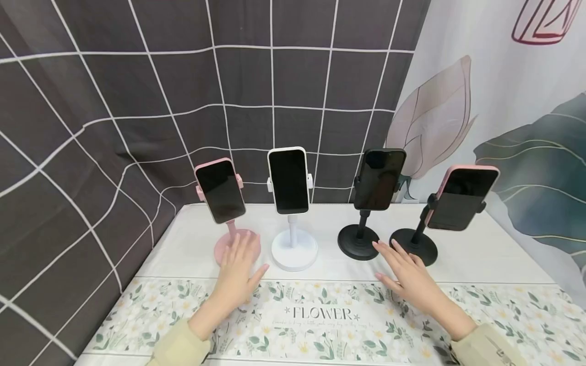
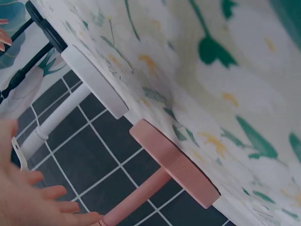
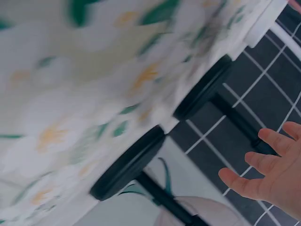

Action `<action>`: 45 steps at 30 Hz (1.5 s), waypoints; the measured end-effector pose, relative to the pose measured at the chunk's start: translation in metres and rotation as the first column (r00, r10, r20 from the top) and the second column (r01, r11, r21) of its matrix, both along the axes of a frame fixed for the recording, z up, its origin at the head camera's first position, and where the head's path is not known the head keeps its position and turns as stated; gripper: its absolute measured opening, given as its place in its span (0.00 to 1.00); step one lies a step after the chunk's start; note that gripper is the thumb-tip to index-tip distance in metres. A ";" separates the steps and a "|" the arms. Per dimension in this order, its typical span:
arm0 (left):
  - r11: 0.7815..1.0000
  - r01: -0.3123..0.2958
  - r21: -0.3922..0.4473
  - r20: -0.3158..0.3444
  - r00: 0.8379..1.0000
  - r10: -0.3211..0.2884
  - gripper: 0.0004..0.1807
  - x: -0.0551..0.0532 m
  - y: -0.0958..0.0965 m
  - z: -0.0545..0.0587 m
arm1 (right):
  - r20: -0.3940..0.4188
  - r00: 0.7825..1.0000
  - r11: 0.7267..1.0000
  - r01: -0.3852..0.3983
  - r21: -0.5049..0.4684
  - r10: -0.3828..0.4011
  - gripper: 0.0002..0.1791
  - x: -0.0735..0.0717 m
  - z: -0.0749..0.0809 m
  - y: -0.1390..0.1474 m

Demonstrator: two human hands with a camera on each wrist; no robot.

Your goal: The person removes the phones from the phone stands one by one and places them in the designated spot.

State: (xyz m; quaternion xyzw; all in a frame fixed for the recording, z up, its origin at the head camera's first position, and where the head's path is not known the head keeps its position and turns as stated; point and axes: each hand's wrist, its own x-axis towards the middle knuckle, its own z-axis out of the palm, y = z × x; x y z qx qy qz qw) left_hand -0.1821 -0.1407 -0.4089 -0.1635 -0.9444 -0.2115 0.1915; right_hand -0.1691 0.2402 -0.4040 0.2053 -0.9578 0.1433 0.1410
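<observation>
Four phone stands, each with a phone in its clamp, stand in a row on the table. Leftmost is a pink stand [image 2: 176, 165] with a pink-edged phone [image 1: 221, 190]. Beside it come a white stand [image 1: 294, 251] and a white-edged phone [image 1: 288, 180]. Farther right are a black stand [image 1: 358, 242] with a black phone [image 1: 380, 179] and another black stand [image 3: 129, 162] with a pink phone [image 1: 463, 197]. My left hand [image 1: 238, 272], fingers spread, overlaps the pink base in the head view. Over the front of the black bases, my right hand [image 1: 407, 277] has its fingers extended, holding nothing.
A floral runner [image 1: 320, 333] printed "FLOWER" covers the front of the white table [image 1: 183, 249]. Behind hangs a dark cloth [image 1: 242, 76] with a white grid. On the right is a pale curtain [image 1: 439, 30] with leaf and flower prints.
</observation>
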 end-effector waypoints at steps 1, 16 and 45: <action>0.999 -0.003 0.039 -0.039 0.999 0.005 0.35 -0.001 0.000 0.002 | -0.008 1.000 1.000 -0.005 -0.004 0.005 0.36 0.000 0.001 -0.003; 0.914 0.028 0.405 -0.406 0.901 0.152 0.33 -0.020 -0.015 0.036 | -0.091 0.979 0.951 -0.201 -0.236 0.184 0.23 0.003 0.017 -0.072; 0.504 0.155 0.850 -0.295 0.932 0.212 0.34 -0.057 -0.026 0.071 | 0.036 0.861 0.766 -0.431 -0.477 0.507 0.26 -0.019 0.040 -0.187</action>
